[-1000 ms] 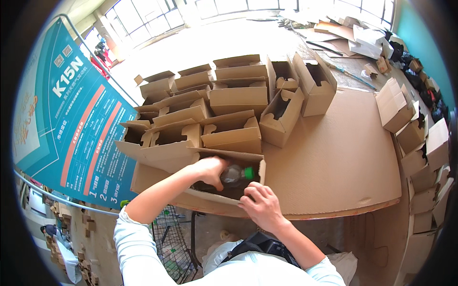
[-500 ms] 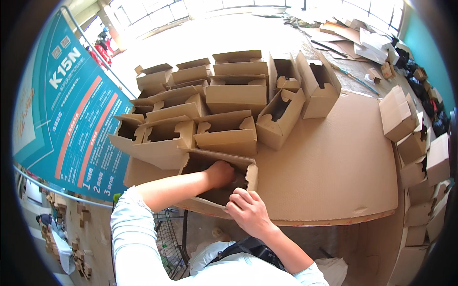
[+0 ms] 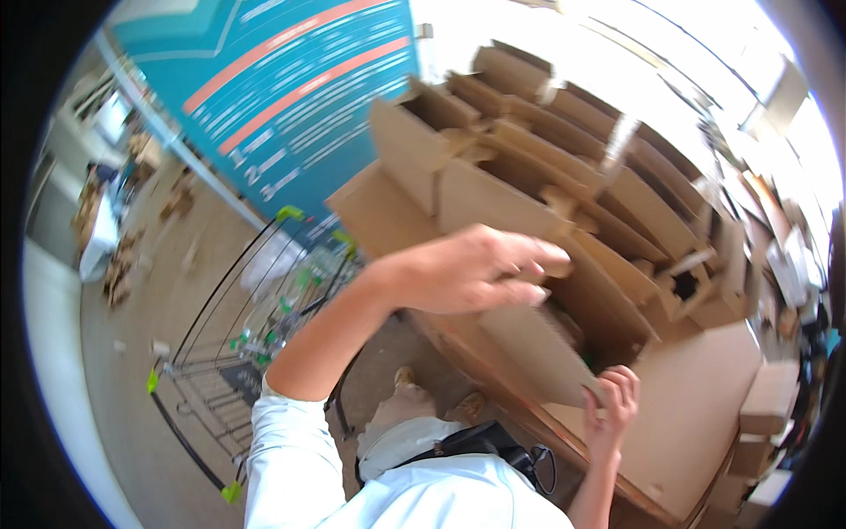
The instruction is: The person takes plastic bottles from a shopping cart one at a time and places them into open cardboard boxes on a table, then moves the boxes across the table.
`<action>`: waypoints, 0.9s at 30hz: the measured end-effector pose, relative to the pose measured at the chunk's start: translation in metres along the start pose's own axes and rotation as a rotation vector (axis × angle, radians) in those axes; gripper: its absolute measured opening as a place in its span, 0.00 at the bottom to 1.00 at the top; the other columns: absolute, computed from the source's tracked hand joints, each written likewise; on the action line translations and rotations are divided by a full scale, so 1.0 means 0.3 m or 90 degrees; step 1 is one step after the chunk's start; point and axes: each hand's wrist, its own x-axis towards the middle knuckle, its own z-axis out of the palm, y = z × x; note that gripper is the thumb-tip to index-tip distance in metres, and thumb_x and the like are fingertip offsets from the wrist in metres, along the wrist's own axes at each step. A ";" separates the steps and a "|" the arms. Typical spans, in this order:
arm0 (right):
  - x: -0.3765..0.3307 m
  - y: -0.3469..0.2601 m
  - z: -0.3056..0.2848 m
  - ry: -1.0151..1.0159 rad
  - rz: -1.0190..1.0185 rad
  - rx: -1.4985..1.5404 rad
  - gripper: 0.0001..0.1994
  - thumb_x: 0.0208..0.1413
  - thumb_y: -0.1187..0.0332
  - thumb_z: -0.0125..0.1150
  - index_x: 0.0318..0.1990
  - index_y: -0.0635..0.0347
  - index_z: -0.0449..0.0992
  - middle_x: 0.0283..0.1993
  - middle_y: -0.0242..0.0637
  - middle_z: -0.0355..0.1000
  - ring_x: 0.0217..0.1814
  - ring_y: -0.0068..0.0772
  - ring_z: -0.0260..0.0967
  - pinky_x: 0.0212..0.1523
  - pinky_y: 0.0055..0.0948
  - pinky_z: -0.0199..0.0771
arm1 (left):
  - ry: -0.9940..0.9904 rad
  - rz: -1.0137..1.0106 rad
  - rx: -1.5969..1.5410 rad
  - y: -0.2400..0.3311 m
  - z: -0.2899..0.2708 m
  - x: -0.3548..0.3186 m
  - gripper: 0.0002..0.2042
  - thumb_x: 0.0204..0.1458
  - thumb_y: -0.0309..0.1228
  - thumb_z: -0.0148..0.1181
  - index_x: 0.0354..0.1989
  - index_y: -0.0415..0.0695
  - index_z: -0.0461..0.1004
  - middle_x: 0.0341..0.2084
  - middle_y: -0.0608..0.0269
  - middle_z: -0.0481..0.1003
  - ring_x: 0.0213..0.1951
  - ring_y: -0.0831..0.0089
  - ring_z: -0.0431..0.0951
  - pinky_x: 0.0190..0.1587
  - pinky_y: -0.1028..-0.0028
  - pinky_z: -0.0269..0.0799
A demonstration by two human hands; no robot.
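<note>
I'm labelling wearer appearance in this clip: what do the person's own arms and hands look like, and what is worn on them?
Both hands are bare, with no gloves. The left hand comes off a bare forearm; a white sleeve is pushed up to about the elbow. The right hand also has a bare forearm, with white fabric at the lower edge. No watch shows; rings cannot be made out in the blur.

Open cartons (image 3: pixel 564 150) stand crowded on a table (image 3: pixel 705 423), a banner (image 3: pixel 291 97) behind them to the left. A wire cart (image 3: pixel 256 326) sits on the floor left of the table, below the left hand (image 3: pixel 480 269); the right hand (image 3: pixel 612 401) touches the nearest flap (image 3: pixel 538 348).
</note>
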 end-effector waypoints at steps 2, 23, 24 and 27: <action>0.008 -0.003 -0.009 -0.021 0.020 0.000 0.09 0.43 0.77 0.65 0.34 0.61 0.73 0.38 0.41 0.71 0.47 0.47 0.68 0.50 0.42 0.68 | 0.185 -0.081 -0.120 -0.079 -0.130 -0.271 0.23 0.58 0.33 0.60 0.62 0.42 0.67 0.56 0.57 0.73 0.54 0.64 0.76 0.57 0.64 0.73; 0.103 -0.115 -0.069 -0.279 0.215 -0.176 0.08 0.53 0.76 0.59 0.39 0.71 0.74 0.43 0.44 0.73 0.55 0.46 0.66 0.58 0.39 0.62 | 0.306 -1.077 0.456 -1.473 0.110 -1.952 0.24 0.47 0.26 0.63 0.54 0.39 0.66 0.51 0.51 0.70 0.56 0.52 0.70 0.55 0.58 0.70; 0.100 -0.115 -0.071 -0.273 0.228 -0.175 0.08 0.54 0.76 0.59 0.39 0.71 0.74 0.43 0.44 0.73 0.55 0.46 0.66 0.58 0.39 0.62 | 0.295 -1.092 0.521 -1.516 0.118 -1.963 0.22 0.49 0.26 0.61 0.54 0.39 0.66 0.50 0.52 0.69 0.56 0.54 0.70 0.55 0.58 0.70; 0.095 -0.102 -0.060 -0.255 0.254 -0.160 0.08 0.55 0.77 0.57 0.41 0.71 0.74 0.43 0.45 0.72 0.55 0.46 0.66 0.59 0.37 0.62 | 0.249 -1.128 0.656 -1.627 0.147 -1.987 0.16 0.56 0.27 0.54 0.53 0.40 0.67 0.47 0.56 0.69 0.54 0.58 0.70 0.54 0.59 0.70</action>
